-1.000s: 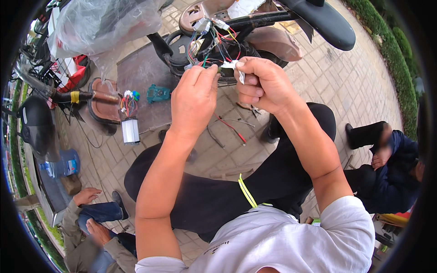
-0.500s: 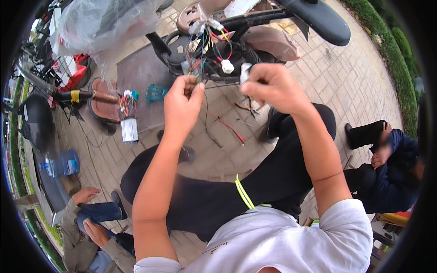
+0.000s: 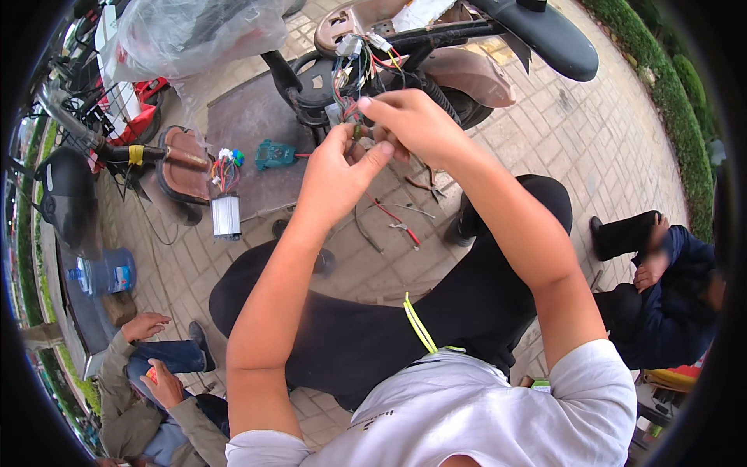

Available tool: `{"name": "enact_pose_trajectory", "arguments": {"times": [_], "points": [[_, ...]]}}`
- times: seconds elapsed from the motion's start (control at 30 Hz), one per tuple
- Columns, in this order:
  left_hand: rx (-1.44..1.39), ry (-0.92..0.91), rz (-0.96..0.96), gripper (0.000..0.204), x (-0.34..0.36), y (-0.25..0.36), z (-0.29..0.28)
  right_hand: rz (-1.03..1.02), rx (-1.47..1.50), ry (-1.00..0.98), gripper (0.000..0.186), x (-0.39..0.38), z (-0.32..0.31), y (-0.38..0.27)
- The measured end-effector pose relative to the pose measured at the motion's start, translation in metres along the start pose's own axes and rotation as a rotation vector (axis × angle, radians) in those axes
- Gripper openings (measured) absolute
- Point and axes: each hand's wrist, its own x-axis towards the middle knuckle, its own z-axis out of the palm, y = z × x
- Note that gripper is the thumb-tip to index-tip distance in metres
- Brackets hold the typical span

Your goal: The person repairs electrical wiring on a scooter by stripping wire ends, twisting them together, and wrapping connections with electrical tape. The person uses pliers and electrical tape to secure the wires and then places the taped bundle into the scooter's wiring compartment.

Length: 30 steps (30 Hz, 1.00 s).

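My left hand is closed in a pinch on thin wires at the lower end of a wiring bundle. My right hand meets it from the right, fingers curled at the same spot; whatever they grip is hidden behind the fingers. Several coloured wires with white plug connectors hang from the opened body of a scooter above my hands. Below them, a red test lead with a clip and a pair of pliers lie on the paving.
A silver controller box with coloured wires rests at the left, beside a teal device on a brown footboard. Plastic sheeting covers the scooter's front. A water bottle stands left; people sit at lower left and right.
My right hand has moved left to join the left at the wires; the pale item seen in it before is no longer visible. My left hand has shifted slightly right.
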Motion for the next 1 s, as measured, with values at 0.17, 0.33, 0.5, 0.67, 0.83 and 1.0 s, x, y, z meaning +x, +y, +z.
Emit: {"name": "enact_pose_trajectory", "arguments": {"times": [0.17, 0.33, 0.5, 0.67, 0.83, 1.0], "points": [[0.053, 0.045, -0.035, 0.066, 0.006, 0.007, -0.010, 0.159, 0.557, -0.132, 0.021, 0.034, 0.005, -0.002], [0.218, 0.069, -0.083, 0.063, 0.015, 0.007, -0.011, 0.102, 0.658, -0.045, 0.027, 0.036, 0.010, -0.005], [0.039, 0.121, 0.073, 0.058, 0.016, -0.006, 0.001, 0.087, 0.664, -0.102, 0.025, 0.039, 0.013, 0.004], [0.268, 0.149, 0.068, 0.060, 0.023, -0.007, -0.002, 0.146, 0.704, 0.082, 0.030, 0.042, 0.022, 0.003], [0.435, 0.154, 0.085, 0.068, 0.021, -0.008, -0.004, -0.149, 0.355, 0.462, 0.031, 0.045, 0.023, -0.002], [0.185, 0.153, 0.123, 0.053, 0.005, -0.012, 0.002, 0.027, 0.688, 0.082, 0.033, 0.046, 0.013, -0.010]]}}
